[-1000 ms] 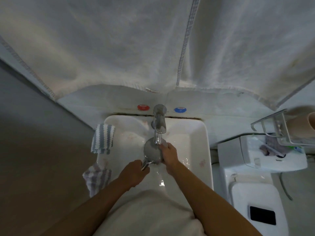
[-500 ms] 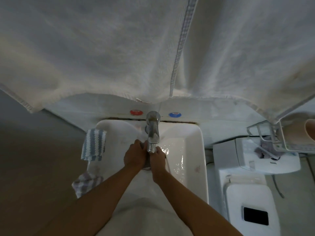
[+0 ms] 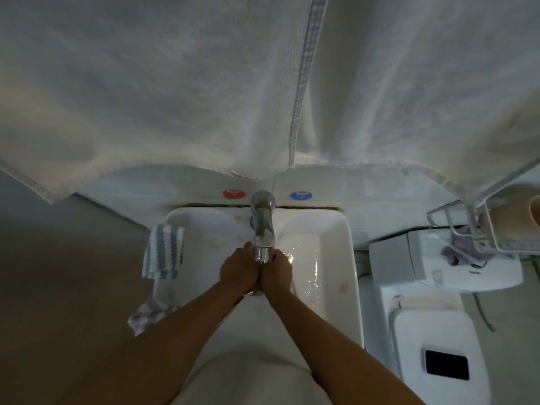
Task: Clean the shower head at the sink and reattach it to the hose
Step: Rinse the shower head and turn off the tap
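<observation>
- A head-worn camera looks down on a white sink [image 3: 347, 258] in a dim bathroom; pale towels hang across the top of the view.
- A chrome tap [image 3: 263, 226] reaches out over the basin, with a red dot [image 3: 233, 193] and a blue dot [image 3: 301, 195] on the wall behind it.
- The left hand [image 3: 239, 271] and the right hand [image 3: 276, 273] are pressed together directly under the spout, both curled closed around something.
- The shower head is almost wholly hidden inside them; only a small sliver of metal [image 3: 257, 292] shows below the knuckles, so its exact position cannot be told.
- Water glistens on the basin floor to the right of the hands.
- A blue-and-white striped cloth [image 3: 163, 252] hangs over the sink's left rim, and a second, greyer cloth [image 3: 149, 314] lies nearer the person.
- A toilet with a control panel [image 3: 438, 287] stands to the right.
- This looks like the cleaning step: rinsing or rubbing the shower head under the tap.
- The next move probably calls for turning the head so every face is washed, then carrying it to the hose, which is not in view.
</observation>
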`<move>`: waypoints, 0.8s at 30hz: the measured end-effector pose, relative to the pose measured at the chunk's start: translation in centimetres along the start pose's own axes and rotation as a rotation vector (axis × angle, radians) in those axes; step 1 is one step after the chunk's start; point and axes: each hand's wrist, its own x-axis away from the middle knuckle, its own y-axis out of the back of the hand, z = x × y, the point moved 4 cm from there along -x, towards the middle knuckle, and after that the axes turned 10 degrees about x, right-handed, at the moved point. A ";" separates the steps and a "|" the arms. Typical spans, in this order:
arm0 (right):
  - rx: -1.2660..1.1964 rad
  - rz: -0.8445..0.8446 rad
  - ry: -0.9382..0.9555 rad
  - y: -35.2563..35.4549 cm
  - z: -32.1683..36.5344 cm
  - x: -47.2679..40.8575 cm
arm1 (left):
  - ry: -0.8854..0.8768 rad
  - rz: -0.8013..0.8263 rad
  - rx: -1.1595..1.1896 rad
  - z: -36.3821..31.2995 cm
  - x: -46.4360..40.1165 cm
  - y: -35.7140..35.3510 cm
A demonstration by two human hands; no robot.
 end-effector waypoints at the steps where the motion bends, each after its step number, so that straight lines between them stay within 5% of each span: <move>1: 0.027 0.042 0.049 0.0 0.1 0.2 | 0.019 -0.003 -0.029 0.1 -0.2 0.2; 5: 0.096 0.090 0.166 -0.4 0.0 0.8 | 0.059 -0.016 0.049 0.9 -1.0 0.8; 13: 0.126 -0.061 -0.009 1.2 0.6 0.6 | 0.081 0.069 0.075 1.4 -0.8 -0.7; 19: 0.076 0.029 0.218 0.5 1.4 1.1 | 0.079 -0.009 0.070 0.9 -0.3 1.0; 24: 0.023 -0.007 0.157 0.5 1.0 1.0 | 0.162 -0.009 0.103 1.4 -0.2 1.2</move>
